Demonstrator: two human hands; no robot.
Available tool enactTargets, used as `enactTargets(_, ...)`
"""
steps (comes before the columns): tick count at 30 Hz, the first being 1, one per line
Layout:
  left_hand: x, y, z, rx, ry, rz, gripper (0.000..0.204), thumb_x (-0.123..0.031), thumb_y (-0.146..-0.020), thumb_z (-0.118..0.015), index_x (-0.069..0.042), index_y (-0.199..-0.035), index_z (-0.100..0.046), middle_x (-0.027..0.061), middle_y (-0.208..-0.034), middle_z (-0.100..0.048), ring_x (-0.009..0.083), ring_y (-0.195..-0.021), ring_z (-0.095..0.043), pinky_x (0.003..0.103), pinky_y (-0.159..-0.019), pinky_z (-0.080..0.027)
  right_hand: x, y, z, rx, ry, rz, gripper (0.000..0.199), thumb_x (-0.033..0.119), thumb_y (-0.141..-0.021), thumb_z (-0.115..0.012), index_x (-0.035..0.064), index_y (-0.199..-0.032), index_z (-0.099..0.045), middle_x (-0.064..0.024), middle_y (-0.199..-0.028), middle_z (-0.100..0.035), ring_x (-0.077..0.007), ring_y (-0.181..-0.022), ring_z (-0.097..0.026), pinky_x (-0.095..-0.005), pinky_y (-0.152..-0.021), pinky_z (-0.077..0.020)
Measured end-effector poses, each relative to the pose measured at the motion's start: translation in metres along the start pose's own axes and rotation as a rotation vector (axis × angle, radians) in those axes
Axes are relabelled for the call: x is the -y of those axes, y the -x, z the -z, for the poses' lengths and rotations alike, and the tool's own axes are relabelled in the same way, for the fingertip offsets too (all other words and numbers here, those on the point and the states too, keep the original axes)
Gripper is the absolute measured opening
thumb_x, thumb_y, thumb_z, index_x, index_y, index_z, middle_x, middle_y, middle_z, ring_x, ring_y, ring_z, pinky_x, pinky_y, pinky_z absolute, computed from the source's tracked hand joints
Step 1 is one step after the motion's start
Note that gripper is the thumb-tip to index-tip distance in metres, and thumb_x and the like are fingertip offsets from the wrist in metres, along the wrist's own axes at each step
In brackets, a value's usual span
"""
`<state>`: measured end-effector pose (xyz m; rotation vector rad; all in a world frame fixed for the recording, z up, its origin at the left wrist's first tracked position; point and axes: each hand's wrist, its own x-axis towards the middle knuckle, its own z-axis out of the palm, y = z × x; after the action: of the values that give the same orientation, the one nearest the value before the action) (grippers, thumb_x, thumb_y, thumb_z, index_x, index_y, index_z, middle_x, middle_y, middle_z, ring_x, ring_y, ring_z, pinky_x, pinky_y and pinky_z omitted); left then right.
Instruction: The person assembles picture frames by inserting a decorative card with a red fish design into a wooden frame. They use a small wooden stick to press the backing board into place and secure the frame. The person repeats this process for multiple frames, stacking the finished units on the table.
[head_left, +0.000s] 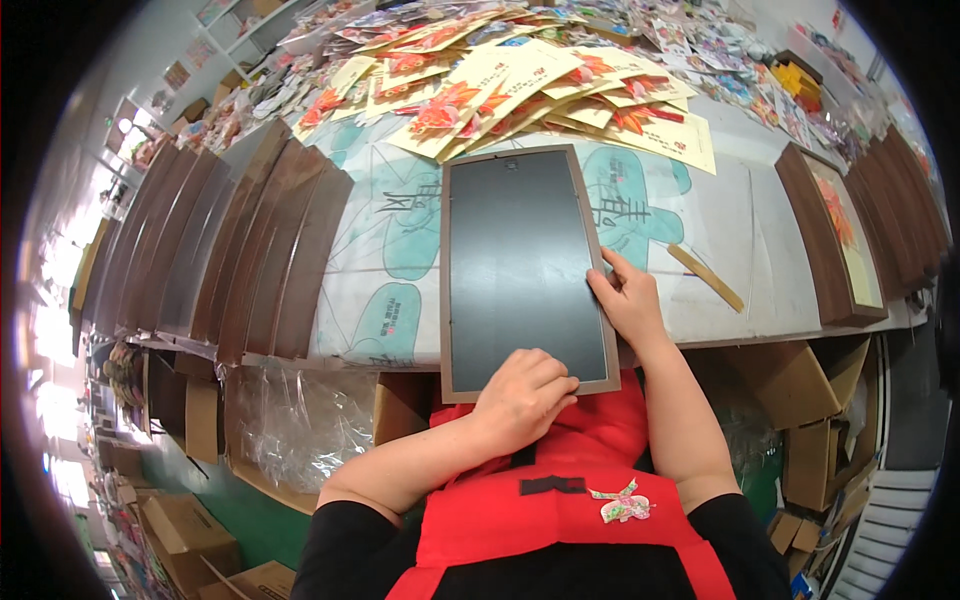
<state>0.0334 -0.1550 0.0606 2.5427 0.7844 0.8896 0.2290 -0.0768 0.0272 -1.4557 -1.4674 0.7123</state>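
Left hand (522, 393): fingers curled at near rail (598, 386), pinch not discernible; light, even pressure probably suited the backing (515, 240).
Dark-backed frame (522, 300): mid-worktop (770, 290), backing upward, near end overhanging; long axis ran away from the person, small fitting (511, 165) at far end.
Right hand (632, 300): grip pinching right rail (583, 215); steadiness there likely prevented sliding.

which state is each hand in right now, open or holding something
Left hand: curled, at the near edge of the picture frame; grip unclear.
Right hand: touching its right edge; grip unclear.
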Motion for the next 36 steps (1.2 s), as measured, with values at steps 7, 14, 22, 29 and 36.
enactTargets(7,0.03,0.007,0.041,-0.244,-0.29,0.495,0.046,-0.024,-0.077,-0.072,0.001,-0.111,-0.052,0.0187,-0.103,-0.056,0.0347,-0.098,-0.053,0.041,-0.082,-0.045,-0.004,0.005,0.002,-0.023,-0.064,-0.032,0.045,0.02,-0.076,-0.067,-0.0013,-0.115,-0.061,-0.0047,-0.053,-0.051,-0.0105,-0.05,-0.047,-0.0263,-0.052,-0.0402)
enactTargets(14,0.08,0.025,0.065,0.087,-0.101,1.03,0.031,-0.023,-0.085,-0.062,0.001,-0.103,-0.055,0.0224,-0.113,-0.055,0.0356,-0.091,-0.058,0.041,-0.073,-0.047,-0.006,0.005,0.0,-0.03,-0.06,0.004,0.044,0.018,-0.076,-0.068,-0.0023,-0.115,-0.061,-0.005,-0.053,-0.051,-0.01,-0.05,-0.048,-0.0255,-0.052,-0.0399)
enactTargets(22,0.033,-0.001,0.04,-0.108,0.641,0.708,0.077,-0.019,-0.088,-0.062,0.004,-0.144,-0.016,0.0256,-0.151,-0.014,0.033,-0.141,-0.017,0.039,-0.112,-0.02,-0.006,0.011,0.0,-0.065,-0.13,0.073,0.032,0.013,-0.085,-0.063,-0.003,-0.113,-0.061,-0.004,-0.059,-0.055,-0.0081,-0.055,-0.049,-0.0241,-0.053,-0.0406)
enactTargets(29,0.049,-0.041,0.05,-0.301,1.428,0.958,0.072,-0.008,-0.088,-0.061,0.006,-0.144,-0.018,0.0179,-0.126,-0.054,0.0192,-0.113,-0.055,0.028,-0.094,-0.044,-0.013,0.01,0.002,-0.126,-0.123,0.116,0.027,0.013,-0.087,-0.06,-0.002,-0.109,-0.062,-0.0078,-0.058,-0.056,-0.011,-0.051,-0.051,-0.0268,-0.051,-0.042)
enactTargets(36,0.023,-0.052,0.07,-0.444,1.07,0.891,0.064,-0.003,-0.087,-0.06,0.005,-0.142,-0.028,0.0085,-0.1,-0.065,0.0105,-0.088,-0.061,0.024,-0.08,-0.048,-0.013,0.01,0.003,-0.105,-0.175,0.087,0.026,0.011,-0.086,-0.06,-0.0022,-0.109,-0.062,-0.0064,-0.058,-0.056,-0.0089,-0.051,-0.05,-0.026,-0.051,-0.0415)
